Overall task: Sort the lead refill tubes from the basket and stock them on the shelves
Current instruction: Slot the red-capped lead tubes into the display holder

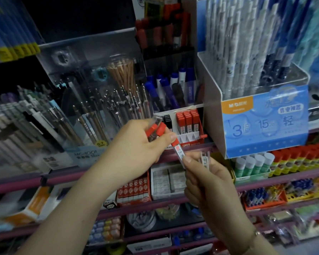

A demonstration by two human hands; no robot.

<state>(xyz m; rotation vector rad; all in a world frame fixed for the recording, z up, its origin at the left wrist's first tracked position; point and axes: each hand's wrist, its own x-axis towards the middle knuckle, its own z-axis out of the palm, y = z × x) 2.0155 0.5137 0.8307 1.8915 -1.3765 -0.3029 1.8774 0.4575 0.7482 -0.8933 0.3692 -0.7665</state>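
Two hands meet in the middle of the head view, in front of stationery shelves. The left hand is curled round a small bundle of red-capped refill tubes, held near its fingertips. One tube sticks out of that bundle, its long axis slanting down and to the right, red cap up by the left thumb and clear end low. The right hand pinches that low end between thumb and forefinger, so both hands touch the same tube. The right hand also holds a second clear tube, roughly upright, just beside the first.

Directly behind and slightly above the hands sits a red display tray on a shelf with a pink front rail. Three red-capped tubes stand upright in its right slots, and black-capped ones stand to the left, partly hidden by the left hand. Another red-capped tube lies sideways across the tray's front.

The tray lies up and away from both hands, closer to the left hand's bundle. Judging from this, the slanted tube would need turning upright to drop into a slot. No basket is in view.
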